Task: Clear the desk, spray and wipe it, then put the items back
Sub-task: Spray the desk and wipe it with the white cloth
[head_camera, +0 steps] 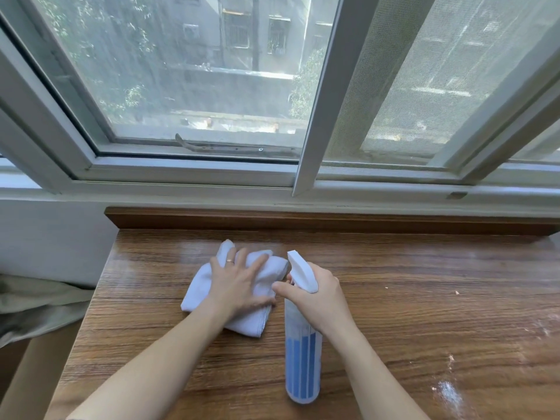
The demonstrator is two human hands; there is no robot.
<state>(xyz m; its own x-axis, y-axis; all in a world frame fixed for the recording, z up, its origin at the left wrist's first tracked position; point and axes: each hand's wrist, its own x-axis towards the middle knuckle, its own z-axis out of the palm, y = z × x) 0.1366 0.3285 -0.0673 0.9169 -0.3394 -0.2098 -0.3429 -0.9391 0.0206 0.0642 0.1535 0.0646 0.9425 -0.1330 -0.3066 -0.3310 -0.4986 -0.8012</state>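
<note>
Here, crumpled white cloth (233,286) under flat left hand (239,283), right hand (318,298) gripping blue-striped spray bottle (303,359)

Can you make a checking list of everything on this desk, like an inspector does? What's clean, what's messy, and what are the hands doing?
Surface: wooden desk, with white powdery marks and crumbs on the right side.
Job's things: white cloth crumpled on the desk; spray bottle with blue stripes, nozzle pointing toward the window.
Clutter: nothing seen besides the crumbs.
Hands: left hand lies flat on the cloth with fingers spread, a ring on one finger; right hand grips the bottle's neck.
Cables: nothing seen.
Surroundings: window behind the desk, with buildings and trees outside; grey fabric left of the desk.
</note>
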